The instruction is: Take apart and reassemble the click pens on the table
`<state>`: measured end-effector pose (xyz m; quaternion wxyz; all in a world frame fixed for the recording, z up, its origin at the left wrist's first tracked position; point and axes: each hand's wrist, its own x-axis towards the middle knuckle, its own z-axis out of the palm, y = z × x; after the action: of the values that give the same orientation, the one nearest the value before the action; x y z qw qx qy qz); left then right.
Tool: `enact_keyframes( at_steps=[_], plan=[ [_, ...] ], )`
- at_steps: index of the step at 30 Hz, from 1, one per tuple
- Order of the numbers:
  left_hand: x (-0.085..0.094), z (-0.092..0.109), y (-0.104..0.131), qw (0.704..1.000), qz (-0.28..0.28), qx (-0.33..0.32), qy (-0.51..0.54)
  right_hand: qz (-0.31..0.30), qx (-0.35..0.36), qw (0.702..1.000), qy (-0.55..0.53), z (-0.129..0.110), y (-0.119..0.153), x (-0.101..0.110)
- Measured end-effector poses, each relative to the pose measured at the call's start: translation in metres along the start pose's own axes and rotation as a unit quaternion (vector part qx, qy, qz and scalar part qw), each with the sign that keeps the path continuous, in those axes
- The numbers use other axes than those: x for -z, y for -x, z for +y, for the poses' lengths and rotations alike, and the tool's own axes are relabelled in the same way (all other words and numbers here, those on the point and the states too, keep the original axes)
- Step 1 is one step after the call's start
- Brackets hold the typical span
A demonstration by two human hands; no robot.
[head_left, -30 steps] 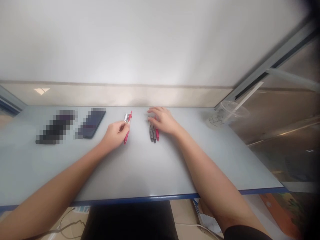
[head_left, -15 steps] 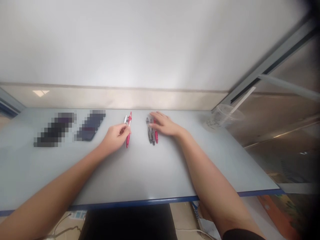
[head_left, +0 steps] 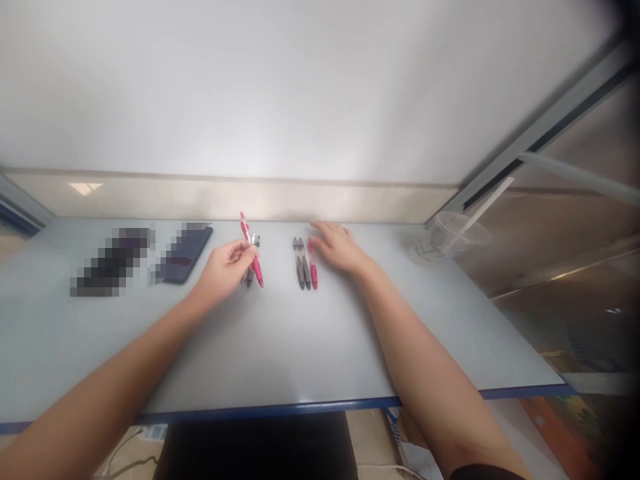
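The red pen (head_left: 257, 270) is in my left hand (head_left: 227, 267), pinched between thumb and fingers, its far end leaning left. It slants over the darker pens (head_left: 249, 279) partly covered by my fingers; whether its near end touches the bench (head_left: 250, 353) I can't tell.

My right hand (head_left: 336, 245) is loosely curled beside a second row: two grey pens (head_left: 301, 264) lying side by side, then another red pen (head_left: 313, 270) to their right. My fingertips reach that pen's far end, but I can't tell whether they press on it or merely hover.

I judge the step in hand to be handling single pens beside these two small groups. The next move would call for a light pinch and a turn of the left wrist, to bring the slanted pen in line without nudging those beneath.

As for writing, small dark marks show on the pen barrels, too small to read. The clear plastic cup (head_left: 430, 248) carries dark lettering, also unreadable. I can make out no brand anywhere.
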<state>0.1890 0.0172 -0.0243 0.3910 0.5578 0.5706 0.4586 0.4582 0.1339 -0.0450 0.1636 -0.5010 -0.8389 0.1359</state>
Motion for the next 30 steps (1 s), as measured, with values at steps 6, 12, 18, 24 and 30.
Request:
enact_keyframes(
  at_steps=[6,12,18,24,30],
  plan=[
    [0.002,-0.001,-0.002,0.999,-0.045,0.019,0.021,0.02,-0.032,0.999,-0.02,-0.007,-0.001,-0.006],
    [-0.001,0.006,0.002,0.997,-0.029,0.01,0.068,0.054,0.012,0.979,-0.196,-0.054,0.014,0.011],
    [0.0,0.005,0.001,0.994,-0.058,0.011,0.088,-0.139,0.094,0.927,-0.336,-0.1,0.033,0.011],
    [0.015,0.002,-0.003,0.973,0.027,-0.192,-0.124,-0.212,0.009,0.882,-0.421,-0.088,0.029,0.022],
    [0.024,-0.003,-0.01,0.885,-0.07,-0.304,-0.345,-0.255,-0.007,0.879,-0.404,-0.078,0.028,0.031]
  ],
)
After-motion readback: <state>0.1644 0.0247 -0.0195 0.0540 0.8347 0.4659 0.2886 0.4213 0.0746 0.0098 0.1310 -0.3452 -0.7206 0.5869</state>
